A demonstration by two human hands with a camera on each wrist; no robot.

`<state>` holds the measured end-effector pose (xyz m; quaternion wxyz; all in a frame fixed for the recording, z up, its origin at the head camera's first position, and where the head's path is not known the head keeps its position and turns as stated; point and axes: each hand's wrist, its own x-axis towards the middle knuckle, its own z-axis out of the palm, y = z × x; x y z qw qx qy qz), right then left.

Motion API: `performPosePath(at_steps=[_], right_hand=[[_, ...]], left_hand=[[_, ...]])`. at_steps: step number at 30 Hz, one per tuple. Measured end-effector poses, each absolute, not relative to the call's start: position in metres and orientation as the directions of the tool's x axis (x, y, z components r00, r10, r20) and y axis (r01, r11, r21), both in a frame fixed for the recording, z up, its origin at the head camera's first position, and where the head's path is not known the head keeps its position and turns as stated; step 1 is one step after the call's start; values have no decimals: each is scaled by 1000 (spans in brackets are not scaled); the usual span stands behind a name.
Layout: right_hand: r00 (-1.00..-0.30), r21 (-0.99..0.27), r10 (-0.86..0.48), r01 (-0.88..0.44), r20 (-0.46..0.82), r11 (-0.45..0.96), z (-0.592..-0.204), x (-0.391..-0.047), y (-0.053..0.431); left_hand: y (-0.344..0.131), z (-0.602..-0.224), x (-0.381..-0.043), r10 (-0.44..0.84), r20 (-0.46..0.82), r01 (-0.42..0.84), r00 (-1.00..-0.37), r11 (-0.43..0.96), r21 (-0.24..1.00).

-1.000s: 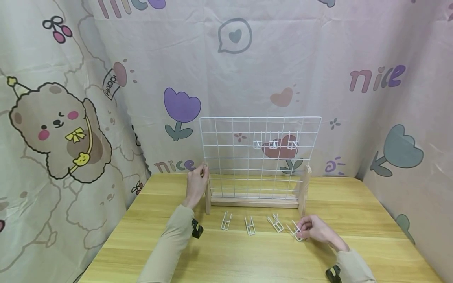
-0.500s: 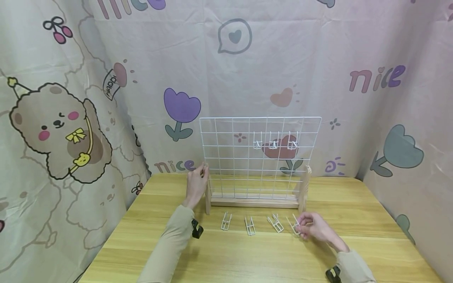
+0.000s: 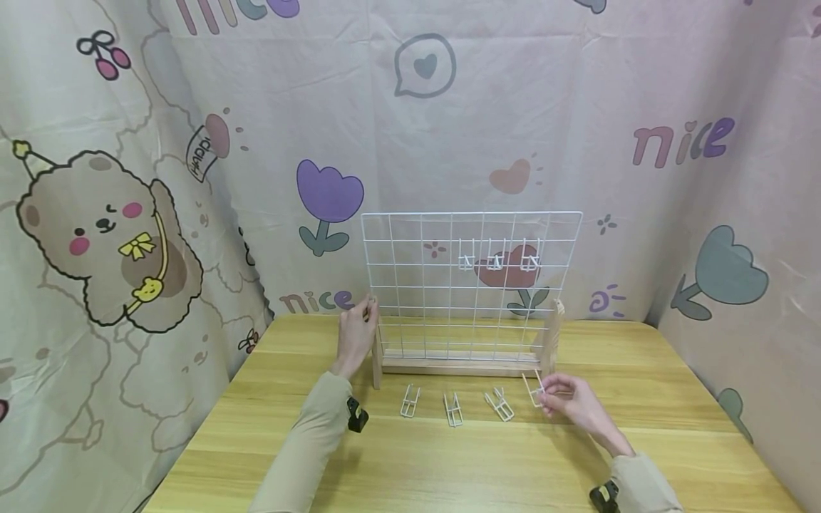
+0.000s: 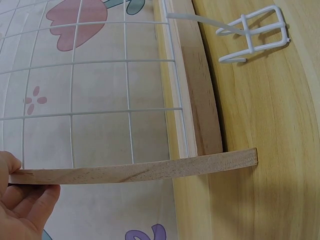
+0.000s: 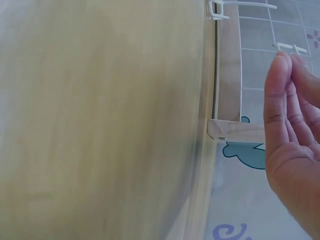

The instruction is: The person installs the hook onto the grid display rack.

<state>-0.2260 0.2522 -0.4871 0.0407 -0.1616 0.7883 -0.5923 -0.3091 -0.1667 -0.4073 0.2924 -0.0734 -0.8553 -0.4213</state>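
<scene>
A white wire grid panel [image 3: 436, 285] stands upright in a wooden stand [image 3: 462, 366] on the table. On the stand's left upright [image 4: 135, 171], my left hand [image 3: 356, 336] grips the top end between thumb and fingers. My right hand [image 3: 580, 407] pinches a white wire hook [image 3: 532, 390] by thumb and fingertips, just in front of the stand's right foot. The right wrist view shows only a short piece of that hook [image 5: 291, 48] past the fingertips. Several like hooks [image 3: 499, 405] lie in a row in front of the stand.
Three white hooks [image 3: 495, 256] hang on the upper right part of the grid. A printed curtain [image 3: 423, 142] hangs behind and at both sides of the wooden table [image 3: 442, 470]. Both wrists wear small black cameras [image 3: 357, 415].
My right hand has lifted the hook off its place at the row's right end and moved it a little forward, toward the stand. My left hand has stayed on the upright.
</scene>
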Motion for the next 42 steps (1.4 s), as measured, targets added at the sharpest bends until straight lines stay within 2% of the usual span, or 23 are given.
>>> performPosePath(at_steps=[13,29,42], right_hand=[[-972,-960,-143,-210,185,184,-484,-225,248],[-968,-967,-20,-250,249,48,-472,-229,242],[-951,-947,30,-310,309,-81,-455,-238,239]], left_hand=[[-167,-406,-309,-121,558,368,-821,636,679],[-167,-406,-309,-117,545,363,-830,627,689],[-167,-406,-308,-117,558,367,-822,641,674]])
